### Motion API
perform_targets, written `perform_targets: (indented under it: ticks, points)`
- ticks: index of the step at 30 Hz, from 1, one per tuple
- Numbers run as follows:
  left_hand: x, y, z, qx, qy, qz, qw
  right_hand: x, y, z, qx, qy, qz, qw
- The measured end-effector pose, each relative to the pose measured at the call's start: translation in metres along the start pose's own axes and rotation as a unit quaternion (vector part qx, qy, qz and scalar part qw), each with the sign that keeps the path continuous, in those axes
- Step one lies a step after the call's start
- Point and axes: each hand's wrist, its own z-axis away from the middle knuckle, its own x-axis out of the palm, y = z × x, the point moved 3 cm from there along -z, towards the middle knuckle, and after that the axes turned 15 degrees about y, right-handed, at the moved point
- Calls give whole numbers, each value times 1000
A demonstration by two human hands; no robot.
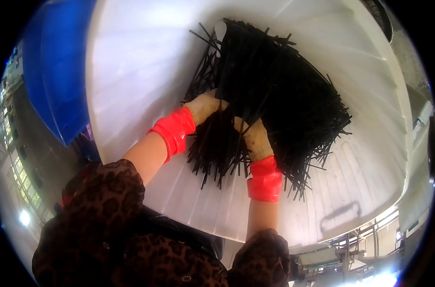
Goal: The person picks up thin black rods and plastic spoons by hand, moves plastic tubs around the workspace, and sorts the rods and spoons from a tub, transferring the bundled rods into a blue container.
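A large heap of thin black rods lies in a big white round tub. My left hand, in a tan work glove with a red cuff, is closed on some of the rods at the heap's left side; its fingertips are hidden among them. My right hand, gloved the same way, curls around rods close by, with a few crossing in front of its thumb. Between and below the hands a bunch of rods points toward me, ends spread apart.
The tub's pale ribbed wall surrounds the heap. A blue container stands to the left outside it. Metal framework shows beyond the rim at lower right, and part of a wheel-like object at upper right.
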Motion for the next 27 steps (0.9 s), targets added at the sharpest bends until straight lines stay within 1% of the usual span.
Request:
perform_targets:
  ticks: [1,2,3,4,5,6,7,8,9,10,11,12,13,14,15,16,17,18,19,20,21,22,23,24,25,26,27]
  points:
    - [-3,-10,-10,-5,1,1,1000,3,4,-9,4,-3,1,1000]
    - [-4,-18,-17,116,-45,-108,986,6,6,-17,-53,-8,-11,998]
    - [-4,-27,-19,233,-90,-213,945,8,6,-22,-110,-14,-24,994]
    - [-1,-21,-22,236,-88,-212,944,6,7,-30,-113,-13,-23,993]
    - [2,-16,-26,63,-63,-55,995,3,3,-35,-173,-20,6,985]
    - [3,-12,-23,-114,-35,106,987,2,0,-36,-231,-27,36,972]
    - [1,-16,-20,-111,-35,107,987,3,0,-33,-234,-26,37,971]
    - [0,-11,-13,174,-34,-87,980,3,-6,-23,-357,-3,65,932]
    - [2,-9,2,438,-26,-271,857,2,-11,-8,-474,20,92,876]
    - [-4,-2,23,279,-14,-148,949,3,-21,17,-480,42,162,861]
    - [-5,13,57,108,-3,-18,994,-2,-24,41,-449,20,85,889]
    - [-3,31,91,-57,53,99,992,-2,-25,65,-393,25,62,917]
    - [-7,36,104,103,49,-29,993,-3,-34,80,-373,39,67,925]
    - [-6,35,117,31,66,60,996,-6,-43,92,-393,54,104,912]
    - [-4,38,128,-42,80,148,985,-11,-52,102,-412,70,141,897]
    - [-2,53,135,-32,74,150,985,-18,-61,106,-418,79,145,893]
    - [-1,77,139,37,91,71,993,-26,-69,103,-375,94,74,919]
    - [-2,97,139,106,110,-8,988,-35,-77,96,-330,107,1,938]
    - [-2,96,116,92,82,30,992,-41,-94,92,-439,170,26,882]
    - [-4,94,100,124,90,-10,988,-42,-98,74,-309,164,-88,933]
    - [-2,118,102,155,98,-51,982,-41,-95,57,-288,144,-172,931]
    - [0,122,95,164,95,-49,981,-50,-118,65,-142,150,-272,940]
    - [3,123,94,191,67,-57,978,-53,-137,81,15,146,-366,919]
    - [7,121,94,217,39,-64,973,-50,-122,81,14,147,-368,918]
    - [11,116,101,218,38,-66,973,-44,-100,77,-60,119,-391,911]
    - [14,105,112,184,30,-56,981,-41,-86,81,-133,90,-412,897]
    - [16,93,123,150,23,-45,987,-37,-76,99,-140,152,-214,955]
